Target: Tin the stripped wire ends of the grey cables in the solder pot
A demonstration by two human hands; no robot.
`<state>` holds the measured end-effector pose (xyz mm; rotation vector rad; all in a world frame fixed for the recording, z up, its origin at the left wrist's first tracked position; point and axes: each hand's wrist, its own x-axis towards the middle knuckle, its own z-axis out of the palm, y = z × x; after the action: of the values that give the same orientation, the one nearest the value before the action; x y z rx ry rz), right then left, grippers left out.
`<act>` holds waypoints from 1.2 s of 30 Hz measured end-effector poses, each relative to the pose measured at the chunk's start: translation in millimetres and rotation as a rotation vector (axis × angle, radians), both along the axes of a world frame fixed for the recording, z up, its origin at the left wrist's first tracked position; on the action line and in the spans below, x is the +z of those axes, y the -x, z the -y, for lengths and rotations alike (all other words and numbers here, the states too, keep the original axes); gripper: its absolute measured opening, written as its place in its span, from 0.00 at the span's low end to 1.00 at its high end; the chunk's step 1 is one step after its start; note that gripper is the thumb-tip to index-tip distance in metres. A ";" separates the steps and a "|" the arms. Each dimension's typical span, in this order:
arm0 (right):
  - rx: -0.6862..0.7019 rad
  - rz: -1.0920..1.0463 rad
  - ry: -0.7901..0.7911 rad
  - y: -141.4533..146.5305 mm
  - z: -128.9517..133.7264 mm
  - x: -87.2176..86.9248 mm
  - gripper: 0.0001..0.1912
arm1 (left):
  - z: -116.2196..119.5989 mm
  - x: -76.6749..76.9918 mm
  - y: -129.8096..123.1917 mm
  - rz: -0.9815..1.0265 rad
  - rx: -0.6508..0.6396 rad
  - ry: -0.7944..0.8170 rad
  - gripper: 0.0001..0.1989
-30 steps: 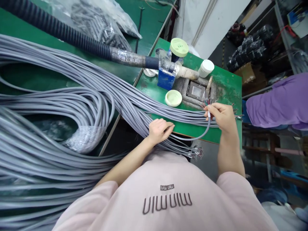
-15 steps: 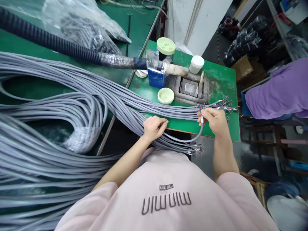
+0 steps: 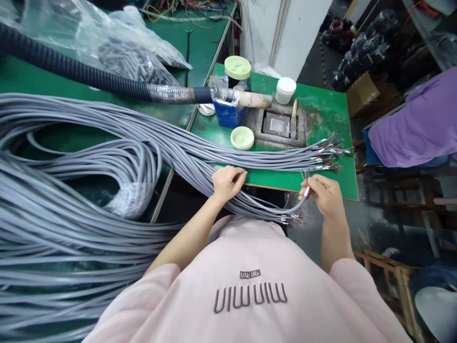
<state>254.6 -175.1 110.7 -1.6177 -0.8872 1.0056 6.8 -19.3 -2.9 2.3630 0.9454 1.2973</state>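
Note:
My right hand [image 3: 323, 190] pinches the end of one grey cable [image 3: 298, 206], near its white band and thin coloured wires. My left hand [image 3: 227, 182] is curled at the front edge of the green table, over grey cables; what its fingers hold, if anything, is hidden. A thick bundle of grey cables [image 3: 228, 155] runs across the table beyond both hands, its stripped, coloured wire ends [image 3: 333, 152] fanned out at the right. Below the table edge, a second group of wire ends [image 3: 294, 218] hangs close to my shirt.
Behind the bundle are a soldering pot [image 3: 278, 125], a ribbed hose [image 3: 121, 88] on a blue box [image 3: 228, 114], a green lid [image 3: 242, 138] and a white jar [image 3: 285, 90]. Coiled cables [image 3: 132, 162] lie left. A person in purple [image 3: 417, 119] is at the right.
My right hand has moved down and slightly right with the cable end, away from the bundle on the table. My left hand stays in nearly the same place. The view has shifted slightly.

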 end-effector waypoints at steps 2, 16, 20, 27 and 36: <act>-0.003 -0.061 0.065 -2.1 29.4 -20.5 0.14 | 0.0 3.5 -0.8 -0.001 -0.021 0.036 0.06; 0.383 0.109 0.305 25.4 69.8 -85.4 0.09 | 0.0 19.4 -48.6 -0.247 -0.049 -0.034 0.07; 0.446 -0.142 0.221 50.8 21.4 -72.4 0.15 | -0.1 43.9 -39.8 -0.148 -0.172 0.026 0.06; -0.135 -0.339 -0.293 35.4 -34.4 -32.3 0.20 | 21.5 63.4 -2.6 -0.031 -0.298 0.111 0.02; 0.152 0.091 -0.081 59.8 -11.6 -15.5 0.12 | 34.8 62.0 0.4 0.237 -0.380 0.592 0.05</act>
<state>194.8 -163.5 95.2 -1.5556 -1.1127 0.9931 6.4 -54.1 59.2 1.7749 0.6484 0.9531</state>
